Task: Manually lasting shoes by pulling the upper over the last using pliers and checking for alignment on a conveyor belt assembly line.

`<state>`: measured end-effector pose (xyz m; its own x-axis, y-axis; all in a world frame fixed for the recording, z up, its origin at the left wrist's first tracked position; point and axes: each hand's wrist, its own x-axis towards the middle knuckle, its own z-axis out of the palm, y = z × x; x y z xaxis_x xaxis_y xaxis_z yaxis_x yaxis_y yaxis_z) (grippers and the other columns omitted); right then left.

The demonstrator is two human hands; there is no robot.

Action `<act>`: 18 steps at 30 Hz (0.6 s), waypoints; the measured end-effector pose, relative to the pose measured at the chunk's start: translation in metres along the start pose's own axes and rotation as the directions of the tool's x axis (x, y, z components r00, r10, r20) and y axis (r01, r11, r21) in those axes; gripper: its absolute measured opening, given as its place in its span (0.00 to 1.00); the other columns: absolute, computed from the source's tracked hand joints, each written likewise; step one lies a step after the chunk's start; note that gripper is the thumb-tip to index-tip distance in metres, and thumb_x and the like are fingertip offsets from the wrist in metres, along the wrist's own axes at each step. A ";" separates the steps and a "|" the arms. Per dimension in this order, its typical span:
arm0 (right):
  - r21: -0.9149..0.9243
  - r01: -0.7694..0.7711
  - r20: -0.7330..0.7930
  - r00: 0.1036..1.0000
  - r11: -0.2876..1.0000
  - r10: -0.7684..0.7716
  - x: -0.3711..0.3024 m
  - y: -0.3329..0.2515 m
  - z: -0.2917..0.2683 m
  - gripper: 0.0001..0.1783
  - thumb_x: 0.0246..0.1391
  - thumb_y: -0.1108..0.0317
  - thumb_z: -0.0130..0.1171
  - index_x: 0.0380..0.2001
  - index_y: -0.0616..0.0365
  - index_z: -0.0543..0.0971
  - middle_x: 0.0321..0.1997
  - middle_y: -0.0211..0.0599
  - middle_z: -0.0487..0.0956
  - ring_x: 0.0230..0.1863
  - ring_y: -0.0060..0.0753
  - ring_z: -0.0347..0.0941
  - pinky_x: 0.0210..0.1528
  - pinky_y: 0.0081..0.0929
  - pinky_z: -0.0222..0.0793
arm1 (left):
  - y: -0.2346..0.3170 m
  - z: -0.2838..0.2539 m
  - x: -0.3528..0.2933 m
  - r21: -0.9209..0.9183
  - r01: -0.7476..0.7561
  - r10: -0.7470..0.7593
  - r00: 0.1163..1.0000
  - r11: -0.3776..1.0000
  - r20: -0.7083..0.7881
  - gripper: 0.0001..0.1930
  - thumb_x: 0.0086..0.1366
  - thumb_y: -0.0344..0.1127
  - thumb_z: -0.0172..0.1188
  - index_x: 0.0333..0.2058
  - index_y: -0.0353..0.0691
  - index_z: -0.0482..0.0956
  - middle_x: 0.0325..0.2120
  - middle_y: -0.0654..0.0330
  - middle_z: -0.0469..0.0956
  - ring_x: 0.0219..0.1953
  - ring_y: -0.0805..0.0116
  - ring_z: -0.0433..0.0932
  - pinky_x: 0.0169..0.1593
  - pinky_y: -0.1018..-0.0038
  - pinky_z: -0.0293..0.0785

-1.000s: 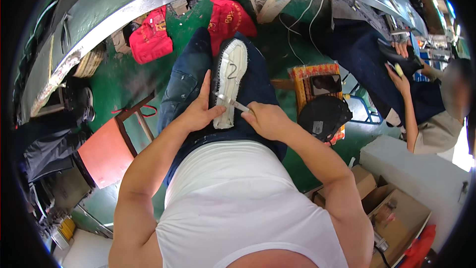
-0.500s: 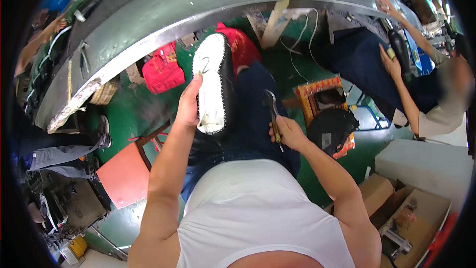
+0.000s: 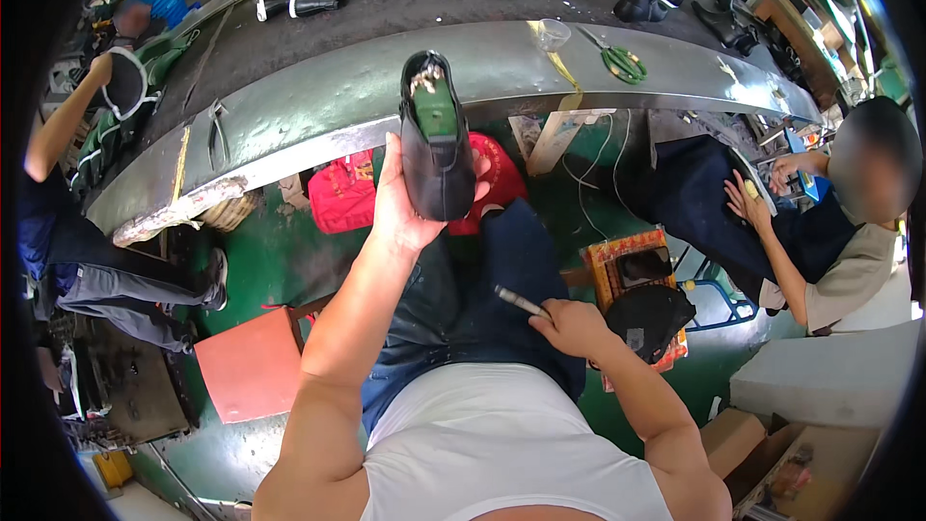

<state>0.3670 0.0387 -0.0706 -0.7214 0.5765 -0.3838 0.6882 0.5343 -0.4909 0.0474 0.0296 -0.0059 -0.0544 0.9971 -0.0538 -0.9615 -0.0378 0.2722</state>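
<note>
Black shoe (image 3: 436,145), upright, green-lasted

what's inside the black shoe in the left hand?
The black shoe, held by the left hand, has a green last filling its opening, with pale metal at the top. The toe interior is covered.

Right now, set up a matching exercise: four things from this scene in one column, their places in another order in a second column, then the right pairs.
Things:
1. black shoe
2. metal tool
3. green scissors
4. red stool

Places:
A. on the grey bench
B. in the left hand, held up
C. on the green floor, to the person's left
D. in the right hand, over the lap

Pairs: 1-B, 2-D, 3-A, 4-C
</note>
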 end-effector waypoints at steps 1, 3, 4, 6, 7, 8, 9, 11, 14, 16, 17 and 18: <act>-0.242 0.082 0.014 0.997 0.967 -0.081 -0.005 -0.005 -0.005 0.25 0.60 0.46 0.54 0.37 0.60 0.79 0.33 0.49 0.81 0.36 0.49 0.80 0.38 0.41 0.75 | -0.001 0.002 0.003 -0.055 -0.017 0.019 0.999 0.998 0.036 0.39 0.69 0.67 0.38 0.63 0.38 0.66 0.57 0.37 0.70 0.58 0.35 0.70 0.57 0.40 0.71; -0.304 0.106 0.024 0.994 0.947 -0.104 -0.014 -0.002 0.002 0.25 0.58 0.45 0.55 0.37 0.60 0.79 0.33 0.47 0.80 0.37 0.49 0.80 0.39 0.41 0.75 | -0.002 0.008 0.005 -0.058 -0.039 0.039 0.999 0.998 -0.002 0.38 0.70 0.66 0.38 0.62 0.38 0.67 0.56 0.37 0.70 0.58 0.35 0.70 0.58 0.40 0.71; -0.363 0.131 0.035 0.991 0.923 -0.127 -0.017 0.000 0.005 0.25 0.57 0.45 0.57 0.37 0.60 0.79 0.33 0.46 0.80 0.37 0.48 0.80 0.39 0.41 0.76 | -0.001 0.012 0.008 -0.057 -0.060 0.058 0.997 0.997 -0.041 0.37 0.70 0.66 0.38 0.61 0.38 0.68 0.56 0.36 0.71 0.58 0.35 0.70 0.58 0.40 0.71; -0.359 0.124 0.012 0.992 0.925 -0.128 -0.018 0.003 0.010 0.25 0.56 0.45 0.58 0.37 0.60 0.80 0.35 0.46 0.80 0.38 0.48 0.80 0.40 0.41 0.76 | -0.001 0.017 0.011 -0.072 -0.054 0.050 0.997 0.996 -0.063 0.36 0.71 0.65 0.38 0.60 0.39 0.69 0.55 0.37 0.71 0.58 0.35 0.70 0.58 0.40 0.71; -0.347 0.119 -0.004 0.992 0.930 -0.129 -0.018 0.005 0.012 0.25 0.56 0.45 0.58 0.37 0.60 0.80 0.35 0.46 0.80 0.38 0.48 0.80 0.40 0.41 0.76 | -0.001 0.020 0.011 -0.087 -0.047 0.039 0.995 0.995 -0.090 0.35 0.71 0.64 0.39 0.60 0.39 0.70 0.55 0.37 0.71 0.58 0.35 0.70 0.58 0.41 0.70; -0.335 0.116 -0.020 0.991 0.935 -0.130 -0.019 0.007 0.014 0.25 0.56 0.46 0.59 0.37 0.60 0.80 0.35 0.47 0.80 0.39 0.48 0.80 0.40 0.41 0.76 | -0.001 0.023 0.012 -0.083 -0.049 0.042 0.995 0.995 -0.089 0.35 0.71 0.64 0.39 0.60 0.39 0.70 0.55 0.37 0.71 0.58 0.35 0.70 0.58 0.41 0.70; -0.335 0.120 -0.024 0.990 0.935 -0.136 -0.019 0.006 0.015 0.25 0.56 0.46 0.59 0.37 0.60 0.80 0.35 0.47 0.80 0.39 0.48 0.80 0.40 0.41 0.76 | 0.000 0.027 0.012 -0.067 -0.058 0.050 0.993 0.996 -0.108 0.35 0.71 0.64 0.39 0.59 0.38 0.70 0.54 0.38 0.72 0.57 0.35 0.71 0.58 0.41 0.71; -0.315 0.117 0.001 0.992 0.942 -0.123 -0.017 0.006 0.014 0.25 0.56 0.46 0.59 0.37 0.61 0.79 0.35 0.47 0.80 0.39 0.49 0.80 0.41 0.42 0.76 | 0.002 0.030 0.011 -0.043 -0.069 0.064 0.990 0.997 -0.123 0.35 0.70 0.64 0.40 0.58 0.38 0.71 0.53 0.39 0.73 0.56 0.35 0.72 0.58 0.42 0.72; -0.282 0.146 0.047 0.989 0.948 -0.138 -0.013 0.008 0.016 0.25 0.56 0.46 0.59 0.37 0.61 0.79 0.36 0.48 0.80 0.39 0.50 0.79 0.42 0.43 0.76 | 0.011 0.019 0.013 -0.006 -0.034 0.033 0.994 0.999 -0.100 0.38 0.70 0.68 0.37 0.54 0.36 0.72 0.45 0.44 0.78 0.50 0.39 0.77 0.56 0.43 0.73; -0.278 0.159 0.059 0.987 0.947 -0.148 -0.009 0.009 0.014 0.25 0.57 0.45 0.57 0.36 0.61 0.79 0.36 0.49 0.80 0.40 0.51 0.79 0.42 0.44 0.75 | 0.014 0.008 0.017 0.067 -0.081 0.092 0.977 0.994 -0.193 0.39 0.67 0.69 0.43 0.57 0.37 0.71 0.49 0.42 0.76 0.50 0.39 0.76 0.52 0.49 0.77; -0.261 0.158 0.086 0.986 0.953 -0.140 -0.005 0.009 0.012 0.25 0.59 0.45 0.55 0.36 0.61 0.79 0.36 0.50 0.80 0.39 0.51 0.79 0.42 0.45 0.75 | 0.021 0.000 0.017 0.168 -0.080 0.109 0.979 0.983 -0.173 0.37 0.67 0.68 0.46 0.56 0.38 0.72 0.47 0.45 0.78 0.48 0.43 0.78 0.52 0.51 0.78; -0.242 0.153 0.114 0.985 0.958 -0.129 -0.001 0.011 0.011 0.26 0.60 0.45 0.54 0.36 0.61 0.79 0.36 0.50 0.80 0.39 0.52 0.79 0.42 0.45 0.75 | 0.028 -0.002 0.019 0.175 -0.076 0.107 0.980 0.982 -0.170 0.37 0.67 0.68 0.46 0.56 0.38 0.72 0.47 0.45 0.78 0.48 0.43 0.78 0.52 0.51 0.78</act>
<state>0.3742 0.0370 -0.0842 -0.8080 0.4286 -0.4042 0.5677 0.7496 -0.3402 0.0187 0.0474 -0.0008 -0.2017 0.9614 -0.1872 -0.8925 -0.1016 0.4395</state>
